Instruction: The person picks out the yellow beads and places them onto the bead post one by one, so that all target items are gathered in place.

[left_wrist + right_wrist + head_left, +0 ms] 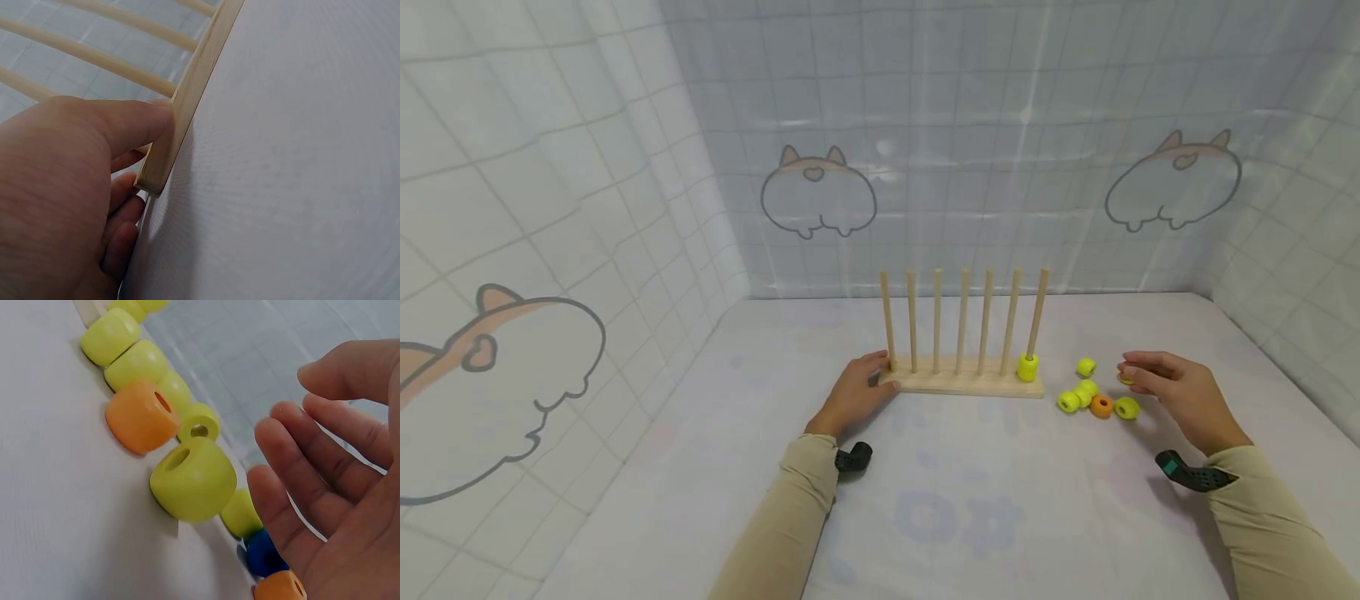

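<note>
A wooden peg rack [962, 382] with several upright pegs stands on the table, and one yellow bead [1027, 367] sits low on its rightmost peg. My left hand [855, 393] grips the rack's left end. In the left wrist view the thumb [147, 119] lies on the front of the wooden base [181, 115], other fingers behind it. To the right, my right hand [1180, 396] hovers by loose beads. In the right wrist view its fingers [300, 469] are spread and relaxed, apart from the nearest yellow bead [203, 487] and an orange bead [137, 419].
Several yellow beads [1067, 402] and one orange bead [1102, 406] lie right of the rack. A blue bead [265, 553] and another orange bead [279, 587] are partly behind the right hand. A tile-patterned sheet [955, 167] rises behind the white tabletop [955, 492].
</note>
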`<state>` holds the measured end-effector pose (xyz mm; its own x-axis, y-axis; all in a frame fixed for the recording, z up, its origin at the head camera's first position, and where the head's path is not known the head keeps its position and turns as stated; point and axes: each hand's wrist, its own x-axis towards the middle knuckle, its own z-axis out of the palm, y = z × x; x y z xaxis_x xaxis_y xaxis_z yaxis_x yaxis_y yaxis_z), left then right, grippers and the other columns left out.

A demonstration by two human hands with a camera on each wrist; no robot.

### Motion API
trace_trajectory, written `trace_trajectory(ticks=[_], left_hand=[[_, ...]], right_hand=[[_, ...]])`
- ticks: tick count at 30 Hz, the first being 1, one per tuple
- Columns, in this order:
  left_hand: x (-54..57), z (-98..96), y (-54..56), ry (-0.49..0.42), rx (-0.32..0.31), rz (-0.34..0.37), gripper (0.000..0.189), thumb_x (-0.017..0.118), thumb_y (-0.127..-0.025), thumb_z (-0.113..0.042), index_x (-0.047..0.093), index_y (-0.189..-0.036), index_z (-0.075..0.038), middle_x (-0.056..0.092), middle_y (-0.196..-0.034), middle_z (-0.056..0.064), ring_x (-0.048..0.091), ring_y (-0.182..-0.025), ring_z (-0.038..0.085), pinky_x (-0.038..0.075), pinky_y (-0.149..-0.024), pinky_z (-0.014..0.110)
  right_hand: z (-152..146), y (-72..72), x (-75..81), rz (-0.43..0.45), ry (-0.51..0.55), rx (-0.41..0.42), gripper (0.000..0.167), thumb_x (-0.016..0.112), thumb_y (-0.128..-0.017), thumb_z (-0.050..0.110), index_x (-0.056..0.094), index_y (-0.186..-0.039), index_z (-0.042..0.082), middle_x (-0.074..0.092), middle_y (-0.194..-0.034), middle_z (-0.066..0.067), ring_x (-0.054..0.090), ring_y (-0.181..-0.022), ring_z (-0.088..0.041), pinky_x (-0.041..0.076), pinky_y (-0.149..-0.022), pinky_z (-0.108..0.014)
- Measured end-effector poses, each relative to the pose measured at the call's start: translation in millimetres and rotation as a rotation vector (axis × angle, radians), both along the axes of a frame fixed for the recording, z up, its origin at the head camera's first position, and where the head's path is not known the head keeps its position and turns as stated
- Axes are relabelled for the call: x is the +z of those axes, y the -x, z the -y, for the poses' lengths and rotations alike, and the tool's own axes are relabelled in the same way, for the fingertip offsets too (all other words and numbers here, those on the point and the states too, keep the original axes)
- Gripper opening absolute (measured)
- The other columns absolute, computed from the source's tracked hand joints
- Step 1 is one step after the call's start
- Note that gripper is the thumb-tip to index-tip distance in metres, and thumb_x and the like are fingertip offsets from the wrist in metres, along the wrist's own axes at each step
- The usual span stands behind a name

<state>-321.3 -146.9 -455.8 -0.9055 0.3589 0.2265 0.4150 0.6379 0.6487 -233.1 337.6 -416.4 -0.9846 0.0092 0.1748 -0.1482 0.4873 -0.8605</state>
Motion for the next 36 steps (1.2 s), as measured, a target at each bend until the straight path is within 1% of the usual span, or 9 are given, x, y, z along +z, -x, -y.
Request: trace_trajectory(ticks=[7, 16, 23, 27, 29, 31, 32, 34, 36], left_hand=[[-0.7, 1.5, -0.1, -0.005, 0.004, -0.006, 0.054, 0.067, -0.094, -0.027, 0.057, -0.14, 0.001, 0.048, -0.151, 0.011, 0.039, -0.141, 0.033, 0.028, -0.118, 0.046], [-0.5, 1.1, -2.6, -0.006, 0.006, 0.002, 0.052, 0.068, -0.094, -0.025, 0.059, -0.138, 0.001, 0.048, -0.15, 0.013, 0.039, -0.141, 0.034, 0.028, -0.118, 0.046], [-0.1, -0.1, -0.6, -0.009, 0.0, 0.005, 0.052, 0.067, -0.095, -0.027, 0.058, -0.139, -0.001, 0.047, -0.152, 0.01, 0.038, -0.142, 0.033, 0.029, -0.117, 0.046], [0.7, -0.5, -0.1, -0.019, -0.005, -0.002, 0.052, 0.068, -0.094, -0.026, 0.059, -0.138, 0.0, 0.048, -0.151, 0.011, 0.039, -0.141, 0.034, 0.03, -0.117, 0.046], [1.1, -0.6, -0.4, -0.023, -0.006, -0.003, 0.052, 0.068, -0.094, -0.026, 0.059, -0.138, 0.001, 0.048, -0.151, 0.012, 0.039, -0.141, 0.034, 0.029, -0.117, 0.047], [0.3, -0.3, -0.2, -0.015, -0.004, -0.003, 0.054, 0.068, -0.094, -0.026, 0.058, -0.139, 0.002, 0.048, -0.151, 0.012, 0.039, -0.141, 0.034, 0.029, -0.117, 0.047], [0.2, -0.3, 0.1, -0.01, -0.002, -0.003, 0.054, 0.068, -0.094, -0.026, 0.057, -0.139, 0.002, 0.048, -0.151, 0.012, 0.039, -0.142, 0.034, 0.029, -0.118, 0.046], [-0.1, -0.1, 0.7, 0.001, -0.001, -0.001, 0.055, 0.068, -0.094, -0.026, 0.056, -0.14, 0.002, 0.048, -0.151, 0.012, 0.038, -0.142, 0.034, 0.028, -0.118, 0.046], [0.1, 0.0, 1.3, 0.003, -0.002, -0.002, 0.055, 0.068, -0.094, -0.026, 0.056, -0.141, 0.001, 0.048, -0.151, 0.012, 0.038, -0.142, 0.033, 0.028, -0.118, 0.045]], right_hand=[[-4, -0.5, -3.6, 0.01, 0.036, -0.003, 0.052, 0.064, -0.1, 0.034, 0.055, -0.136, -0.003, 0.068, -0.117, 0.011, 0.066, -0.099, -0.007, 0.055, -0.081, -0.018], [-7, -6.5, -6.9, 0.044, -0.097, -0.047, 0.055, 0.062, -0.098, 0.045, 0.059, -0.136, 0.005, 0.066, -0.122, 0.006, 0.06, -0.1, 0.0, 0.048, -0.078, -0.012], [-14, -10.9, -8.4, 0.059, -0.113, -0.009, 0.053, 0.061, -0.1, 0.042, 0.06, -0.135, 0.003, 0.062, -0.118, 0.018, 0.058, -0.099, 0.002, 0.046, -0.077, -0.01], [-14, -10.4, -10.2, 0.054, -0.165, 0.006, 0.051, 0.059, -0.101, 0.041, 0.061, -0.134, 0.002, 0.062, -0.121, 0.004, 0.061, -0.097, -0.011, 0.047, -0.075, -0.014], [-14, -9.7, -10.3, 0.073, -0.181, 0.008, 0.054, 0.059, -0.1, 0.044, 0.061, -0.134, 0.002, 0.058, -0.131, -0.01, 0.055, -0.121, -0.023, 0.046, -0.097, -0.026], [-13, -9.0, -10.5, 0.101, -0.176, 0.014, 0.057, 0.059, -0.1, 0.046, 0.06, -0.135, 0.001, 0.051, -0.14, -0.021, 0.036, -0.14, -0.036, 0.034, -0.114, -0.045], [-13, -8.9, -10.5, 0.111, -0.178, 0.014, 0.058, 0.059, -0.1, 0.047, 0.059, -0.136, 0.001, 0.049, -0.142, -0.023, 0.028, -0.144, -0.039, 0.028, -0.115, -0.053], [-13, -9.4, -10.8, 0.118, -0.19, 0.014, 0.058, 0.059, -0.099, 0.048, 0.06, -0.136, 0.002, 0.048, -0.144, -0.024, 0.023, -0.146, -0.04, 0.026, -0.116, -0.052], [-13, -10.9, -11.3, 0.103, -0.231, 0.009, 0.055, 0.059, -0.099, 0.048, 0.062, -0.135, 0.005, 0.053, -0.141, -0.021, 0.04, -0.136, -0.025, 0.039, -0.106, -0.03]])
